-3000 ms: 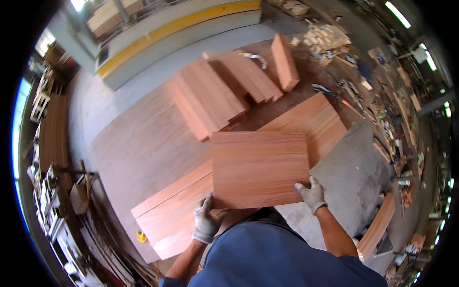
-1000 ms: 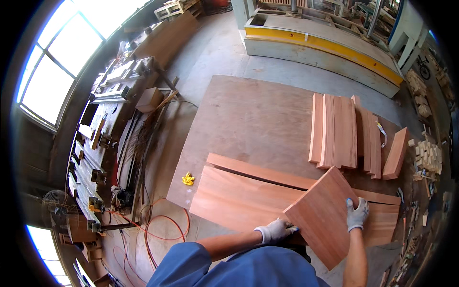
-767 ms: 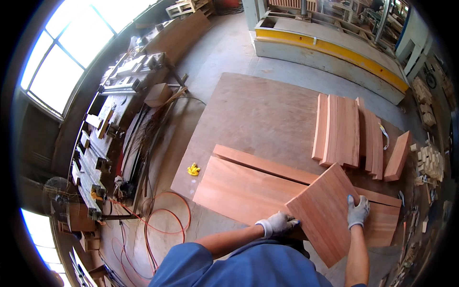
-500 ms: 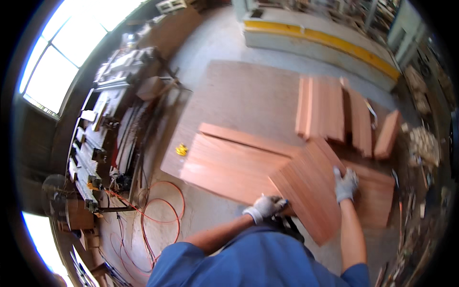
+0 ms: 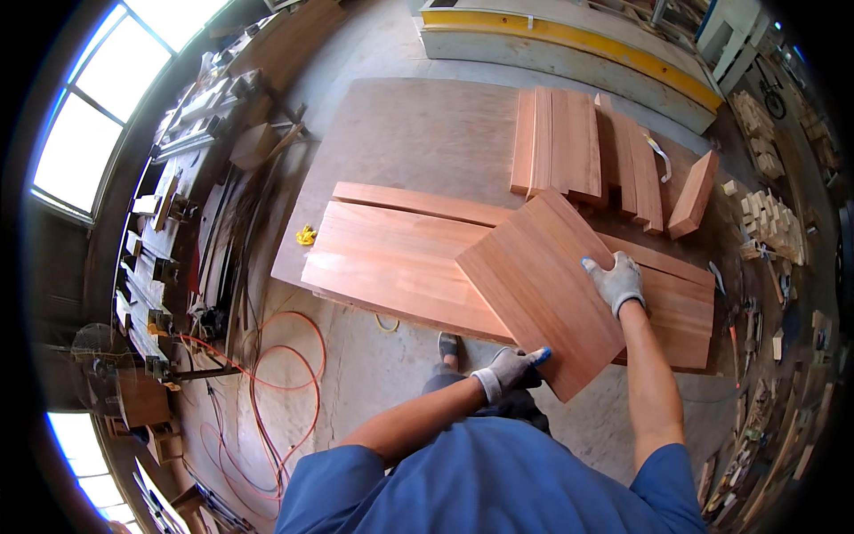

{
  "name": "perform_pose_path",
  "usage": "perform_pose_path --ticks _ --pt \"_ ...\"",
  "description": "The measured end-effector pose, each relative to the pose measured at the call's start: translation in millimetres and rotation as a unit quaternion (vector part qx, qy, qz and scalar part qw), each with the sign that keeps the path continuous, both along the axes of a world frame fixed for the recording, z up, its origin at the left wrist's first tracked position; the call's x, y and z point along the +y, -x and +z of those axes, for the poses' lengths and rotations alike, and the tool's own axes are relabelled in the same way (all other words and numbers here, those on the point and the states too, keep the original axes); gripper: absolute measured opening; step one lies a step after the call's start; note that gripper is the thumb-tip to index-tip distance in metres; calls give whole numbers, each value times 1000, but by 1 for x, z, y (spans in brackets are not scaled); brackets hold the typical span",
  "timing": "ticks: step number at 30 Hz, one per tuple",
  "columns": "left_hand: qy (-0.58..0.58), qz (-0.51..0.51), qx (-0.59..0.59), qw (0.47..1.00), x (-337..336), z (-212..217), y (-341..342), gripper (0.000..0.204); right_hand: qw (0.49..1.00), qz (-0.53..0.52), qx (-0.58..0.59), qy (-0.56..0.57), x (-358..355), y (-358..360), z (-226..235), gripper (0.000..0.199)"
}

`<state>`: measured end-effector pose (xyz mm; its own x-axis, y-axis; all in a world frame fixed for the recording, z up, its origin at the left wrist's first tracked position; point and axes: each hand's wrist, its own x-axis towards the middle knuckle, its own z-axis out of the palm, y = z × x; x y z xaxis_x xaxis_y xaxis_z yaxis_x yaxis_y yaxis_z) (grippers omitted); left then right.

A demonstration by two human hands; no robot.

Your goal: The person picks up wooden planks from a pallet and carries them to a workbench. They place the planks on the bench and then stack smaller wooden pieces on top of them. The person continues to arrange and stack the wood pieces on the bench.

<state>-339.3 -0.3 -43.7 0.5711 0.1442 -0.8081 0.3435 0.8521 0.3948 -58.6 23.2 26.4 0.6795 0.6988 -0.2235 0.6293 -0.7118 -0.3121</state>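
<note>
Board over the near side of the desk, above the long panel; contact unclear. Left grip closed by its near corner, right grip on right edge. Best: hold firm, fingers clear underneath.

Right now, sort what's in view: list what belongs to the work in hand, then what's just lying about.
In the work:
- wooden panel, held by both gloved hands: left hand, right hand
- likely the long board below it and stacked boards

Apparently lying about:
- yellow bundle
- orange hose
- pale wood blocks
</note>
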Motion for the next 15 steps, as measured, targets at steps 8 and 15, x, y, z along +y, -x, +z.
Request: perform_pose_path --ticks 8,15 --pt "-11 333 -37 942 -3 40 51 43 992 112 52 33 37 45 31 88" --pt "-74 388 -83 915 90 125 91 45 966 158 195 59 82 65 68 72"
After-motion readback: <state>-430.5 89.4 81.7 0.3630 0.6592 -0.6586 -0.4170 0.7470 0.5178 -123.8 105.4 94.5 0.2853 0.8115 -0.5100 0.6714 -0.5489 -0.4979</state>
